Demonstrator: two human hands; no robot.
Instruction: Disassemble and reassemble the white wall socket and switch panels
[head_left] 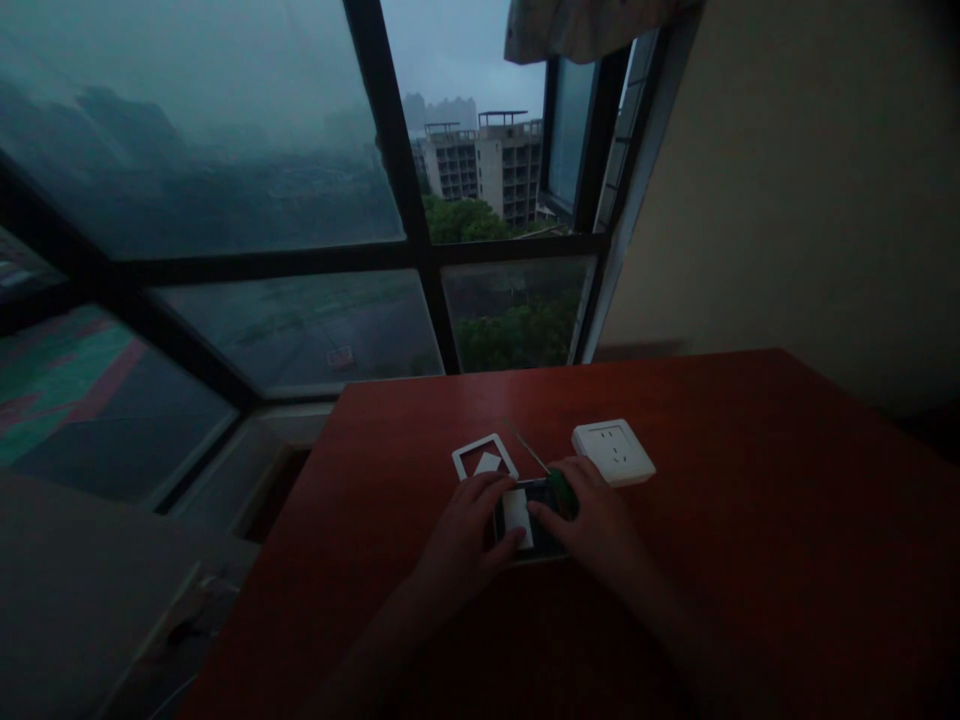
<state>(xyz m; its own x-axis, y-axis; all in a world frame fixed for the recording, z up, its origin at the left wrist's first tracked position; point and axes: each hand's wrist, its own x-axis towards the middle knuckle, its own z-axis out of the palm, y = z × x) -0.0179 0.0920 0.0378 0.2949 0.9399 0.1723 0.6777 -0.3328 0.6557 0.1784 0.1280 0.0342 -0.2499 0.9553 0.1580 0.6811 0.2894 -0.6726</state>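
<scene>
A wall switch base, dark inside [546, 541] with a white rocker [517, 512] on its left part, lies on the table in front of me. My left hand [466, 528] grips its left side, thumb near the rocker and fingers over the far edge. In my right hand [598, 512] is a screwdriver [560, 490] with a green handle, its thin shaft pointing away to the left. The right thumb reaches over the switch base. Just beyond lies a white square frame [459, 459], with a small white plate [487, 463] within its outline.
A white wall socket [616, 450] sits face up beyond my right hand. The reddish wooden table [750, 480] ends at a large dark-framed window [277, 265]; a plain wall [795, 200] stands at right. The light is dim.
</scene>
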